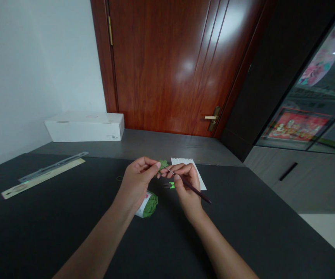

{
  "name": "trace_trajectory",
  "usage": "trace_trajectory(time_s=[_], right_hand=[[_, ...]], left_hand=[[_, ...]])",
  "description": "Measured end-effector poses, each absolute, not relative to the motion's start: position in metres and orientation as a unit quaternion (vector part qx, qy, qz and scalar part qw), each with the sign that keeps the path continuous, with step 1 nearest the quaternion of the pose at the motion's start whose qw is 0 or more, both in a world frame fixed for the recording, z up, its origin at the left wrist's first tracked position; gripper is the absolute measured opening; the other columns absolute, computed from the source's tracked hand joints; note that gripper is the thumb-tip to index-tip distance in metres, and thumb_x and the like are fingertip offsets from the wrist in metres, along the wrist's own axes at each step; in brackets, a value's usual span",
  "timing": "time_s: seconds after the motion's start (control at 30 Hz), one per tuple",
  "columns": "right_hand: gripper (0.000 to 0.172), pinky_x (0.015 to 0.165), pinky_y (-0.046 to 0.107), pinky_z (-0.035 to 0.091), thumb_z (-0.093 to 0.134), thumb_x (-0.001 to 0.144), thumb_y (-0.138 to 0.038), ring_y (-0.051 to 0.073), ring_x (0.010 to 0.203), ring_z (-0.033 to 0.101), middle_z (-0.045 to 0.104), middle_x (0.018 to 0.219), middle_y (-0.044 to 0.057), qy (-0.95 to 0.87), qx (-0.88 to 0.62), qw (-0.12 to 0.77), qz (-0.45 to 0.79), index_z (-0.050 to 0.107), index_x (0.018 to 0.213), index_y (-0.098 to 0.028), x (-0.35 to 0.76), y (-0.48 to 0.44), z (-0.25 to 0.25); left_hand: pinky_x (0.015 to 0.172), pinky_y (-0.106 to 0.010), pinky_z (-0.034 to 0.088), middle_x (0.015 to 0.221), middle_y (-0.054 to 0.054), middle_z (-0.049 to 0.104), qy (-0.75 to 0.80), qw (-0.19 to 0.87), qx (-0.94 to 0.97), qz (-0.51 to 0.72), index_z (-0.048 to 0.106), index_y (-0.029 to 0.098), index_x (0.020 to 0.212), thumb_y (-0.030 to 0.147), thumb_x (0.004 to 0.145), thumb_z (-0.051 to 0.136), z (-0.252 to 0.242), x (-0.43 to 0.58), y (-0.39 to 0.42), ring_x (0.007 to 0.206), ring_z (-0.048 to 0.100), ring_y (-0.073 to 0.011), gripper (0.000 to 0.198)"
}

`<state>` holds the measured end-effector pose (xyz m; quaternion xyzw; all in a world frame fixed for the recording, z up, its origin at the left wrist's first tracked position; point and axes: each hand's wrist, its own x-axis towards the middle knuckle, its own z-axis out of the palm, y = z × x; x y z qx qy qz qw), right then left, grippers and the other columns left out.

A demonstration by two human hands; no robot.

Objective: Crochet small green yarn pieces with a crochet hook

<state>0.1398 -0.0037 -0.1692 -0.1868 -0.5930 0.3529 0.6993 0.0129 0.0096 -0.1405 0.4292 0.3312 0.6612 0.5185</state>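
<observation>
Between the thumb and fingers of my left hand (140,176) is a small green crochet piece (163,164). My right hand (188,186) grips a crochet hook (195,191) with a dark handle, its thin metal shaft reaching to the green piece. Whether the tip is inside a stitch is too small to tell. Below my left wrist a ball of green yarn (150,206) with a white paper band lies on the black tabletop, partly hidden by that hand. Small scissors with bright green parts (170,185) lie between my hands, partly covered by the right one.
A white spiral-edged paper pad (200,179) lies behind my right hand. Two rulers, one clear (54,166) and one pale yellow (44,179), lie at the left. A long white box (84,128) stands at the back, before a wooden door (161,69). A cabinet (307,178) is at the right.
</observation>
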Motion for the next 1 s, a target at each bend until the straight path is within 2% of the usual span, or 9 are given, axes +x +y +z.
trace_trajectory(time_s=[0.3, 0.43, 0.53, 0.63, 0.7, 0.77, 0.87, 1.0], right_hand=[[0.011, 0.087, 0.046, 0.053, 0.057, 0.095, -0.027, 0.021, 0.087, 0.068, 0.063, 0.083, 0.002, -0.592, -0.162, 0.697, 0.371, 0.049, 0.087, -0.024, 0.141, -0.002, -0.173], [0.012, 0.09, 0.047, 0.052, 0.058, 0.094, -0.029, 0.021, 0.088, 0.068, 0.064, 0.083, 0.002, -0.567, -0.171, 0.711, 0.38, 0.05, 0.087, -0.024, 0.14, -0.002, -0.175], [0.009, 0.086, 0.044, 0.054, 0.053, 0.096, -0.031, 0.021, 0.086, 0.069, 0.066, 0.083, 0.001, -0.529, -0.192, 0.735, 0.377, 0.052, 0.092, -0.025, 0.141, -0.001, -0.177], [0.019, 0.081, 0.04, 0.055, 0.045, 0.1, -0.037, 0.02, 0.087, 0.068, 0.068, 0.09, 0.005, -0.52, -0.265, 0.733, 0.351, 0.057, 0.104, -0.024, 0.147, 0.002, -0.178], [0.025, 0.079, 0.037, 0.053, 0.049, 0.098, -0.042, 0.02, 0.09, 0.065, 0.068, 0.098, 0.007, -0.542, -0.314, 0.702, 0.339, 0.061, 0.106, -0.022, 0.15, 0.005, -0.178], [0.027, 0.078, 0.034, 0.052, 0.058, 0.093, -0.045, 0.02, 0.088, 0.063, 0.067, 0.097, 0.007, -0.563, -0.331, 0.667, 0.359, 0.064, 0.104, -0.021, 0.153, 0.007, -0.178], [0.024, 0.073, 0.03, 0.047, 0.069, 0.085, -0.044, 0.017, 0.076, 0.058, 0.064, 0.081, 0.001, -0.572, -0.313, 0.628, 0.425, 0.064, 0.094, -0.021, 0.153, 0.008, -0.178], [0.022, 0.07, 0.027, 0.043, 0.068, 0.085, -0.041, 0.015, 0.072, 0.055, 0.061, 0.075, -0.002, -0.552, -0.28, 0.63, 0.469, 0.06, 0.083, -0.021, 0.15, 0.006, -0.178]], left_hand=[[0.061, -0.026, 0.047, 0.057, 0.0, 0.066, 0.325, 0.529, 0.434, 0.653, 0.062, 0.015, 0.066, 0.018, 0.061, 0.077, -0.138, 0.014, 0.008, 0.054, 0.06, -0.0121, 0.016], [0.06, -0.025, 0.047, 0.06, 0.0, 0.066, 0.326, 0.509, 0.445, 0.661, 0.063, 0.014, 0.067, 0.018, 0.063, 0.077, -0.141, 0.012, 0.01, 0.056, 0.06, -0.0119, 0.015], [0.06, -0.024, 0.046, 0.063, 0.0, 0.066, 0.34, 0.471, 0.474, 0.662, 0.064, 0.015, 0.07, 0.019, 0.068, 0.076, -0.145, 0.009, 0.012, 0.057, 0.058, -0.0111, 0.013], [0.062, -0.024, 0.046, 0.065, 0.0, 0.065, 0.359, 0.415, 0.534, 0.643, 0.066, 0.016, 0.075, 0.02, 0.074, 0.074, -0.149, 0.007, 0.013, 0.06, 0.059, -0.012, 0.01], [0.063, -0.024, 0.047, 0.068, 0.0, 0.066, 0.363, 0.391, 0.577, 0.619, 0.066, 0.017, 0.079, 0.022, 0.077, 0.072, -0.15, 0.007, 0.013, 0.061, 0.06, -0.013, 0.008], [0.063, -0.025, 0.047, 0.068, 0.0, 0.065, 0.366, 0.374, 0.61, 0.595, 0.066, 0.018, 0.079, 0.022, 0.078, 0.07, -0.149, 0.007, 0.012, 0.061, 0.06, -0.0138, 0.005], [0.06, -0.025, 0.045, 0.066, 0.0, 0.064, 0.375, 0.347, 0.637, 0.577, 0.065, 0.019, 0.075, 0.019, 0.078, 0.067, -0.149, 0.009, 0.012, 0.058, 0.059, -0.0138, 0.004], [0.06, -0.025, 0.047, 0.068, 0.001, 0.064, 0.371, 0.337, 0.639, 0.583, 0.064, 0.02, 0.075, 0.018, 0.078, 0.065, -0.149, 0.009, 0.012, 0.058, 0.061, -0.0142, 0.004]])
